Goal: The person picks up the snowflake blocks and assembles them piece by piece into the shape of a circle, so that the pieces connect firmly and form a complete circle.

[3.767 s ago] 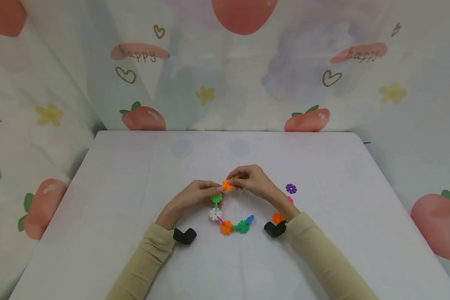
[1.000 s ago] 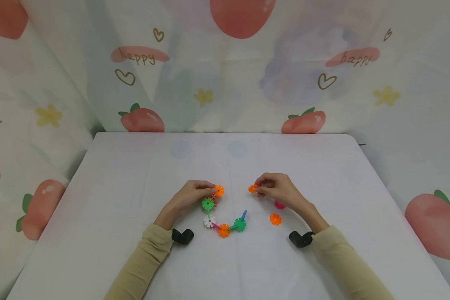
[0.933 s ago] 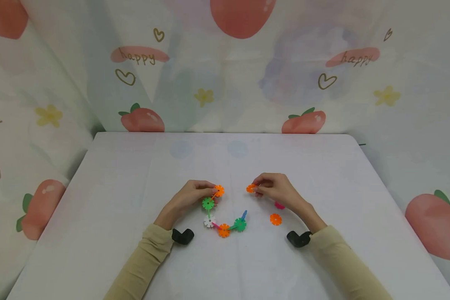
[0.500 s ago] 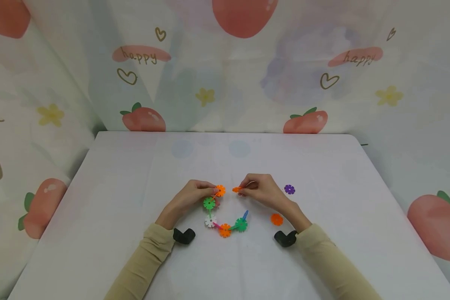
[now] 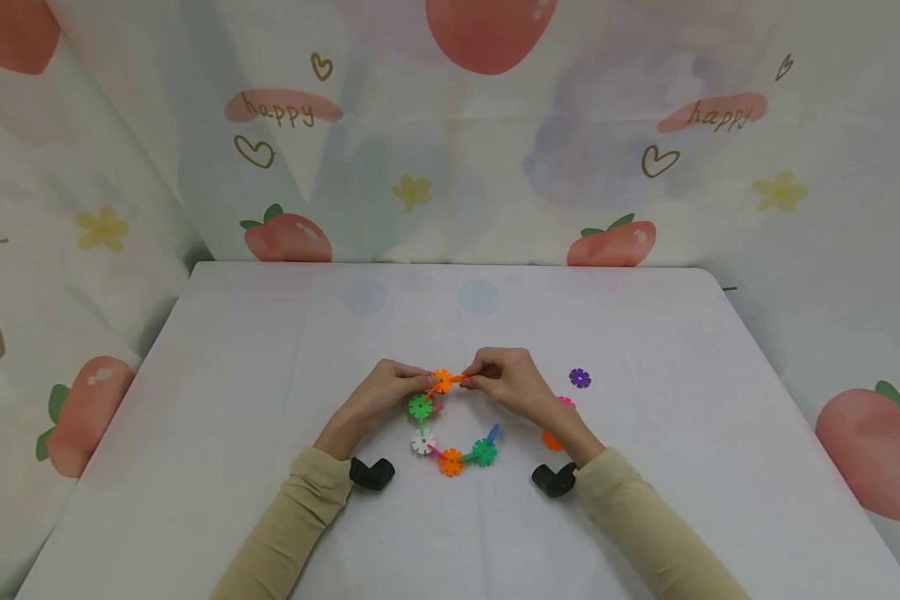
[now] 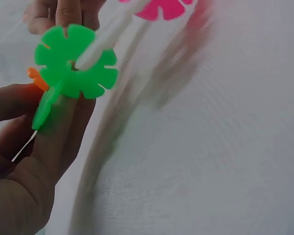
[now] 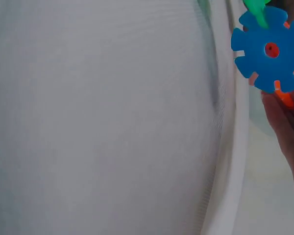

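A curved chain of notched plastic snowflake discs hangs from my left hand (image 5: 390,390), which pinches it at its upper orange disc (image 5: 442,381). Down the chain come a green disc (image 5: 421,407), a white disc (image 5: 422,442), a second orange disc (image 5: 452,462), a darker green disc (image 5: 483,452) and a blue disc (image 7: 259,63) at the free end. My right hand (image 5: 508,382) pinches a loose orange disc (image 5: 457,378), seen edge-on, against the chain's upper orange disc. Whether their slots interlock cannot be seen. In the left wrist view, the green disc (image 6: 83,81) hides part of my fingers.
On the white table (image 5: 480,533) lie a purple disc (image 5: 580,378), a pink disc (image 5: 566,402) and another orange disc (image 5: 551,441), the last two partly behind my right forearm. Black wrist cameras (image 5: 372,474) sit at both cuffs. A patterned cloth (image 5: 450,158) hangs behind the table.
My right hand has moved left with the loose orange disc, from apart to touching the chain's upper orange disc. My left hand stays nearly in place.
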The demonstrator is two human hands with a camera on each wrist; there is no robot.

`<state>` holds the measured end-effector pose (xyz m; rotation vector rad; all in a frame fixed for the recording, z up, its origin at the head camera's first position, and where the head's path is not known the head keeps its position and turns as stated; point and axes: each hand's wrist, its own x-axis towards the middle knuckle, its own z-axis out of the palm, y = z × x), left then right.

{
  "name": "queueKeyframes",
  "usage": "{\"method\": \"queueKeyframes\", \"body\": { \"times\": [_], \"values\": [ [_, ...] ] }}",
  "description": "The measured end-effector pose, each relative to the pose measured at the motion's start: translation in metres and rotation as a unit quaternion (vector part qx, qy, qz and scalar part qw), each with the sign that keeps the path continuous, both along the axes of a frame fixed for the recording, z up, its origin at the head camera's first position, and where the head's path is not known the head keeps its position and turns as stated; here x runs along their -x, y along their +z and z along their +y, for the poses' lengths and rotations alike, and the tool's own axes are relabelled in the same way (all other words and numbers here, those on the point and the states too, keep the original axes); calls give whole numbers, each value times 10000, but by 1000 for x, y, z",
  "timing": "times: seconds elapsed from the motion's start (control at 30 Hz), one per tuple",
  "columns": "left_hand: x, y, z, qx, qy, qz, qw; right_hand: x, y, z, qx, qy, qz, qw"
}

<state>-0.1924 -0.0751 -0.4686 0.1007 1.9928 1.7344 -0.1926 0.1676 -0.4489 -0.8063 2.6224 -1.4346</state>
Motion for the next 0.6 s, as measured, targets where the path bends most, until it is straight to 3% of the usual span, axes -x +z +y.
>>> {"method": "queueKeyframes", "body": {
  "times": [0.17,0.3,0.37,0.47,0.6],
  "values": [
    [0,-4,4,-80,99,11,9999,1,1,-5,-130,39,490,9987],
    [-2,-6,5,-193,124,-70,9997,3,1,-6,-151,59,413,9990],
    [-2,-5,5,-291,-60,-134,9995,4,2,-5,-104,75,156,9998],
    [-3,-3,5,-481,-569,-217,9970,6,5,-5,-126,126,-215,9996],
    [-4,1,4,-572,-1152,-219,9915,8,7,-5,-335,205,-381,9985]
  ]
}}
